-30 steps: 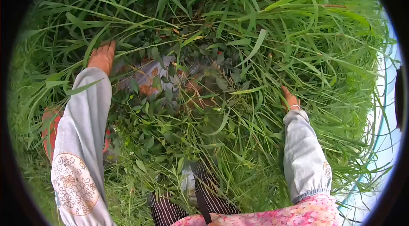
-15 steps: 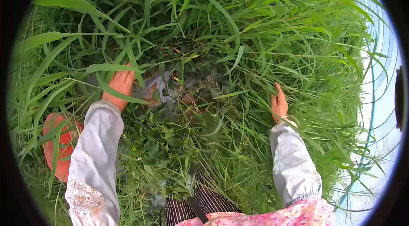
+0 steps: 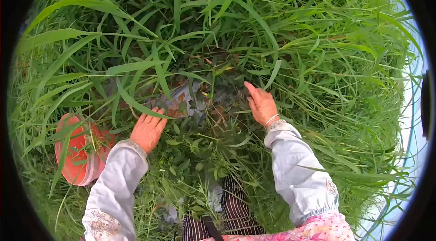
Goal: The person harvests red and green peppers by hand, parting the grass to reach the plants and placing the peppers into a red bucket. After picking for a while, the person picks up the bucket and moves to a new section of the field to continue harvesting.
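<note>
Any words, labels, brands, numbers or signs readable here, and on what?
No text can be read.
Left sleeve: a flower emblem only, no letters.
Right sleeve: a small emblem, too small to read.
Orange container: no label visible.
Patterned cloth under the leaves: no lettering.

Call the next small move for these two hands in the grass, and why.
Likely bring both hands inward to gather the dark leafy clump between them. The left hand and right hand lie open, palms down, on either side of it, and long grass blades hang over it. The red basin sits beside the left sleeve.
</note>
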Motion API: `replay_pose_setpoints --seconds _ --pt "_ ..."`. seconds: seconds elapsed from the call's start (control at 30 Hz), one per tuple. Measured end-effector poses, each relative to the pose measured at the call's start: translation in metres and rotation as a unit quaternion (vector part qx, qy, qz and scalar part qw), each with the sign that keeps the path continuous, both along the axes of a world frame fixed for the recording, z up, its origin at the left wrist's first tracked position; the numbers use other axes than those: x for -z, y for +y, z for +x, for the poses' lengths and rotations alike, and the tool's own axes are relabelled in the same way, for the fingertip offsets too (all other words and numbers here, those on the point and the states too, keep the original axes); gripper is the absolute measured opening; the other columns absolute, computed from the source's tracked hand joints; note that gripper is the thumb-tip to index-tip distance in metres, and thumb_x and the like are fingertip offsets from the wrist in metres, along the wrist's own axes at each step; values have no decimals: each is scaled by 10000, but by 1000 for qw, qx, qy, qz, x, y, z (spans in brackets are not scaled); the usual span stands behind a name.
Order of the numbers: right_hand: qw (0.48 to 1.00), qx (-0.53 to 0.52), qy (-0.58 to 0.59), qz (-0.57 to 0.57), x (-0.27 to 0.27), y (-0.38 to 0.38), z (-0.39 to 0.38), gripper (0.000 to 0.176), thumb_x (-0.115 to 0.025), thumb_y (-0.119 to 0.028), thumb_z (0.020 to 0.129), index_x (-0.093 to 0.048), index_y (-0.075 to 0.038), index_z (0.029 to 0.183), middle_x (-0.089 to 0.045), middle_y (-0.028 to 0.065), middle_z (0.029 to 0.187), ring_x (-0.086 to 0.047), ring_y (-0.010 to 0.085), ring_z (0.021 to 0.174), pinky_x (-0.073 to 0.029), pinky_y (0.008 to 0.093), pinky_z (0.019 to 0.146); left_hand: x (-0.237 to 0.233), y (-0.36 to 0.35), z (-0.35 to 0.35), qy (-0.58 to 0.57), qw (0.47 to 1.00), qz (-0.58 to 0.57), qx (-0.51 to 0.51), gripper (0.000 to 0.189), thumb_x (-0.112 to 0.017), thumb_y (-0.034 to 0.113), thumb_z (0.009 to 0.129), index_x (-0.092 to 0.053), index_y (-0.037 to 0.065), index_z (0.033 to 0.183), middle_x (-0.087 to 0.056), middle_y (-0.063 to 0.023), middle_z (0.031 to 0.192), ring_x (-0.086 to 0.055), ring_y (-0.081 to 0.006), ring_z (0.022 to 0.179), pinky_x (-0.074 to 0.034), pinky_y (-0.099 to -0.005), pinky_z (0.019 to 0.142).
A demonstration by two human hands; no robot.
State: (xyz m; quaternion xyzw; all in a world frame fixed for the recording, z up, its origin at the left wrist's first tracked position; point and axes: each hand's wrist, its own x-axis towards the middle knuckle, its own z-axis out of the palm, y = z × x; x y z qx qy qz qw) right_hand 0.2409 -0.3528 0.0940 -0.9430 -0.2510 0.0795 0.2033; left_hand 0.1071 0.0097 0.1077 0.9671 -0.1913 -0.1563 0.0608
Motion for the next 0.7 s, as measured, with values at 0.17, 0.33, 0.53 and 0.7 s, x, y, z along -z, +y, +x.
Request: replay_pose_setpoints --seconds 0.17,0.33,0.53,0.7 --pt "994 -77 -77 0 25 34 94 481 -495 -40 821 -424 -148 1284 -535 129 1151 -546 334 967 -437 429 821 30 -26 -12 -10 996 -73 -42 358 -572 61 709 -565 33 1066 -478 -145 1245 -439 -305 1181 -366 -431 985" --pt "994 10 22 -104 42 -24 152 482 -489 -63 852 -392 -188 1307 -455 147 1265 -498 369 1074 -414 415 916 55 -102 29 -41 977 -209 -10 330 -615 5 672 -556 13 997 -556 -164 1086 -535 -345 1026 -462 -420 867" --pt "993 69 22 -89 49 -101 193 505 -497 -99 860 -359 -190 1337 -467 156 1278 -482 357 1119 -413 401 928 76 -176 108 -50 951 -304 6 325 -610 -10 685 -555 0 1006 -565 -168 1067 -547 -344 1002 -482 -394 837" --pt "990 136 31 -19 64 -110 194 444 -517 -144 875 -427 -164 1309 -534 160 1210 -519 300 1106 -414 339 911 119 -241 179 5 967 -249 -46 485 -625 11 687 -485 -2 1151 -514 -163 1168 -482 -339 1103 -414 -400 933"
